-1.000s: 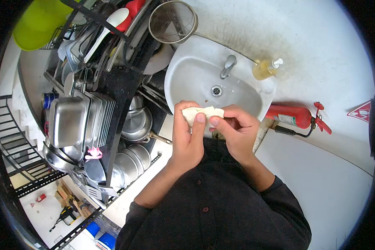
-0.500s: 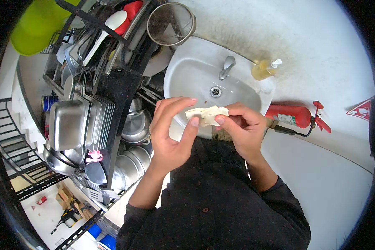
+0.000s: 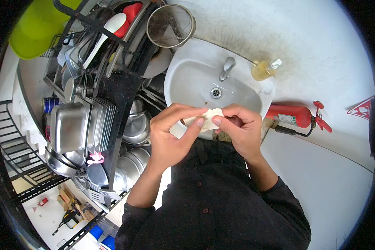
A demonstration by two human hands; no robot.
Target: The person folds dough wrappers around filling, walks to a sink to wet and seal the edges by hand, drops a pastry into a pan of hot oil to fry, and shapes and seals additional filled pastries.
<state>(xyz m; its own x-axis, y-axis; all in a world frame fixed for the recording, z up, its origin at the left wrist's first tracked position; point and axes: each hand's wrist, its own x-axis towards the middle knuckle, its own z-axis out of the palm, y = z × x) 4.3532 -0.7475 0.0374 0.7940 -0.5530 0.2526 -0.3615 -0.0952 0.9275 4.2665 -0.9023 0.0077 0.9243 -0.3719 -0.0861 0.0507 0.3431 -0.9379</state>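
Between my hands is a small cream-coloured, crumpled soft piece [image 3: 213,114]; whether it is cloth, paper or a rubber glove I cannot tell. My left hand [image 3: 171,135] pinches its left side between thumb and fingers. On the other side, my right hand [image 3: 243,131] grips it between thumb and forefinger, the remaining fingers curled behind. My fingers cover much of the piece. Both hands are in front of my body, over the near rim of a white washbasin [image 3: 187,68] with a metal tap [image 3: 227,68].
A soap bottle [image 3: 262,71] stands on the basin's right corner. Right of it is a red fire extinguisher [image 3: 289,115]. On the left, a black rack [image 3: 121,96] holds steel trays [image 3: 71,127], pots [image 3: 129,166] and utensils. A round sieve [image 3: 171,26] hangs beside the basin.
My left forefinger has come down onto the cream-coloured piece, closing a grip that was looser before. Both hands are closer together, and less of the piece shows.
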